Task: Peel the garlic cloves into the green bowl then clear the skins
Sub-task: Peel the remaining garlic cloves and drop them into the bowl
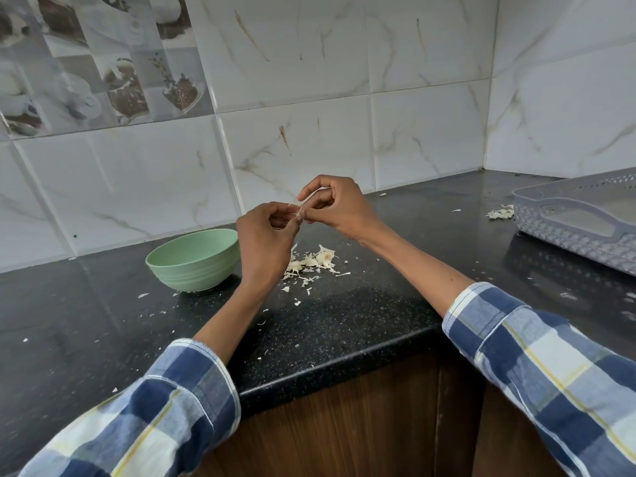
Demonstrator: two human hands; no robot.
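**Small clove held between two hands above the counter**

Head view: The left hand (265, 241) and the right hand (335, 206) meet in the air above the black counter (344, 325), their fingertips close together. Between them is a garlic clove (298, 213), mostly hidden; only a pale bit shows. The left hand has its fingers curled around the clove and holds it. The right hand pinches a thin strip of skin (313, 195) that rises from the clove toward its index finger.

The green bowl (192, 259) stands on the counter just beside the left wrist, on its left side. Its inside cannot be seen from this angle. A pile of skins (315, 261) lies on the counter under the hands, and small flakes are scattered around. A second small heap of skins (500, 212) lies near a grey plastic basket (578, 218) at the right.

The clove is probably light, firm and a little slippery once bare, so it is best held by its sides with the fingertips. The skin looks dry, papery and easy to tear; it should be taken at a loose edge near the tip and pulled slowly. The flakes are very light and may fly away, so sweeping them together with a flat hand seems safer than picking.
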